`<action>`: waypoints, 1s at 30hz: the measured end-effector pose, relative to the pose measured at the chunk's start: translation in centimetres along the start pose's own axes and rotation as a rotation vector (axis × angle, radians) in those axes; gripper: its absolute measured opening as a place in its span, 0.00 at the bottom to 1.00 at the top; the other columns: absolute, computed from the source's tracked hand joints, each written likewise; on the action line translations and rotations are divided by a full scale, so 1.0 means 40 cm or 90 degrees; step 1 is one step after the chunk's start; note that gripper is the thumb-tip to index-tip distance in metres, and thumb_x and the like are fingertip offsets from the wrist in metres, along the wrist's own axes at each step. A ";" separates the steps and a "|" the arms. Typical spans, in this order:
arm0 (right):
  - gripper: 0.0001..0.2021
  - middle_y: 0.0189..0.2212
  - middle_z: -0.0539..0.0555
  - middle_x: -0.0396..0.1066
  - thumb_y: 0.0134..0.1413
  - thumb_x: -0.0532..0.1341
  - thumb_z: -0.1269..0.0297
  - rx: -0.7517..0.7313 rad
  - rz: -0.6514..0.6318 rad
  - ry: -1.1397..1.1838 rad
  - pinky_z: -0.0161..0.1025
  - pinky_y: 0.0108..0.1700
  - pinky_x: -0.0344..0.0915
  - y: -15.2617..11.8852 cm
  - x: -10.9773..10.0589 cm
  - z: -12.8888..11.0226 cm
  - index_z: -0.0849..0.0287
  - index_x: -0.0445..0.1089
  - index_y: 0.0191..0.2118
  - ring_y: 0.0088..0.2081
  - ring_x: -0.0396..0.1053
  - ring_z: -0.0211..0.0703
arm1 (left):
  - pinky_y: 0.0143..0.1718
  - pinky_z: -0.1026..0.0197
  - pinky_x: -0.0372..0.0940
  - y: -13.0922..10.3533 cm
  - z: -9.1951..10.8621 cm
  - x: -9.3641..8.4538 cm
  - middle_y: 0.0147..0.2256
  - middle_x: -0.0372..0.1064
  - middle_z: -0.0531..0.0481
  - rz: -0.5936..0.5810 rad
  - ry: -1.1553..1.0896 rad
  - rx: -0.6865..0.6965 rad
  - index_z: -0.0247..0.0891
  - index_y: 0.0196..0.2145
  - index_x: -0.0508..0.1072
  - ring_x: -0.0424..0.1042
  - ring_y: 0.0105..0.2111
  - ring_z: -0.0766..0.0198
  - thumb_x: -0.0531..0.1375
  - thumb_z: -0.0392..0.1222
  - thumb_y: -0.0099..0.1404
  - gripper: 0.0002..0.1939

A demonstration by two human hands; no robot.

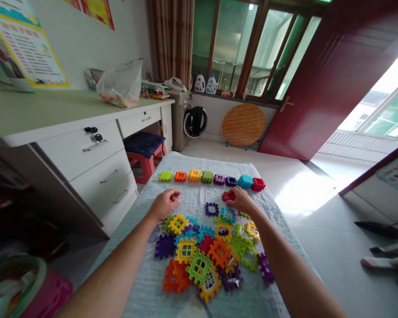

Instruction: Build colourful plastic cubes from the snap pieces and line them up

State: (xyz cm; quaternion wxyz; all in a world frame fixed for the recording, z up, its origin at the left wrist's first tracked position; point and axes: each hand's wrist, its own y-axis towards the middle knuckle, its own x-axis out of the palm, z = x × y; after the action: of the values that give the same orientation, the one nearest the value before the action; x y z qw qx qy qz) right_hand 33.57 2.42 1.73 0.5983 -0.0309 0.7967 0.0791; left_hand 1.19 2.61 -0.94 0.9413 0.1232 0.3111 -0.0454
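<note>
My left hand hovers over the left of the cloth, fingers loosely curled, a small gap between thumb and fingertips, nothing visible in it. To the right, my right hand has its fingertips closed on a red interlocking plastic block; part of the block is hidden behind the fingers. A purple square frame block lies just below and left of that hand. Nearer me spreads a loose pile of mixed blocks, among them a green window block, an orange block and a yellow window block.
Across the far part of the cloth-covered table runs a row of blocks sorted by colour, from a lime stack to a red stack. A white desk with drawers and a stool stand at left.
</note>
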 end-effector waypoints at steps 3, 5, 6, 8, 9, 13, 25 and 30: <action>0.15 0.36 0.56 0.68 0.42 0.64 0.59 0.006 -0.001 -0.021 0.38 0.42 0.57 0.009 0.008 -0.002 0.61 0.69 0.38 0.40 0.64 0.46 | 0.35 0.62 0.68 0.001 -0.004 0.001 0.38 0.73 0.48 0.004 -0.001 0.005 0.37 0.40 0.73 0.70 0.30 0.63 0.57 0.46 0.54 0.17; 0.15 0.35 0.55 0.68 0.41 0.64 0.58 0.007 -0.003 -0.029 0.37 0.42 0.57 0.015 0.012 -0.001 0.60 0.70 0.37 0.40 0.64 0.46 | 0.35 0.62 0.68 0.002 -0.009 0.001 0.38 0.73 0.48 0.005 -0.003 0.006 0.37 0.40 0.73 0.70 0.31 0.63 0.57 0.46 0.54 0.17; 0.15 0.35 0.55 0.68 0.41 0.64 0.58 0.009 -0.002 -0.031 0.37 0.41 0.57 0.018 0.013 -0.001 0.60 0.70 0.36 0.40 0.64 0.46 | 0.35 0.62 0.68 0.003 -0.011 0.002 0.38 0.73 0.48 0.003 -0.004 0.006 0.37 0.40 0.72 0.70 0.31 0.63 0.57 0.46 0.54 0.17; 0.14 0.33 0.55 0.68 0.39 0.65 0.59 0.017 -0.001 -0.037 0.37 0.40 0.57 0.023 0.015 -0.004 0.60 0.69 0.34 0.39 0.64 0.46 | 0.36 0.61 0.68 0.004 -0.015 0.003 0.38 0.73 0.48 -0.001 -0.006 0.005 0.37 0.41 0.72 0.70 0.31 0.63 0.57 0.46 0.55 0.17; 0.14 0.33 0.55 0.67 0.38 0.65 0.59 0.022 0.001 -0.042 0.37 0.39 0.57 0.024 0.015 -0.006 0.60 0.69 0.33 0.38 0.64 0.46 | 0.36 0.60 0.68 0.005 -0.016 0.003 0.38 0.73 0.47 -0.004 -0.006 0.005 0.37 0.41 0.72 0.70 0.31 0.63 0.57 0.46 0.55 0.17; 0.12 0.32 0.54 0.67 0.35 0.66 0.61 0.042 0.008 -0.055 0.37 0.37 0.58 0.023 0.009 -0.017 0.60 0.69 0.29 0.36 0.64 0.45 | 0.36 0.60 0.68 0.005 -0.017 0.002 0.37 0.73 0.47 -0.011 -0.012 -0.007 0.37 0.41 0.71 0.71 0.32 0.62 0.56 0.47 0.55 0.17; 0.22 0.42 0.58 0.65 0.39 0.63 0.64 0.127 0.138 0.008 0.42 0.44 0.61 0.050 -0.203 0.273 0.59 0.67 0.46 0.42 0.63 0.47 | 0.39 0.59 0.67 0.008 -0.036 0.004 0.39 0.73 0.45 -0.027 -0.011 -0.021 0.35 0.43 0.71 0.72 0.36 0.59 0.56 0.50 0.56 0.20; 0.22 0.42 0.58 0.66 0.35 0.63 0.71 0.116 0.079 0.005 0.44 0.45 0.61 0.084 -0.218 0.336 0.59 0.70 0.44 0.43 0.64 0.50 | 0.38 0.59 0.67 0.008 -0.039 0.005 0.39 0.74 0.45 -0.024 -0.018 -0.024 0.35 0.43 0.71 0.72 0.35 0.59 0.56 0.50 0.56 0.21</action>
State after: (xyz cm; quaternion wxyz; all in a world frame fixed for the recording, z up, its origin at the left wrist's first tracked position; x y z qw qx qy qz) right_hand 48.31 7.53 6.74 0.5897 0.0730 0.8032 0.0429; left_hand 0.51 3.31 -2.19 0.9468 0.0988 0.3005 -0.0588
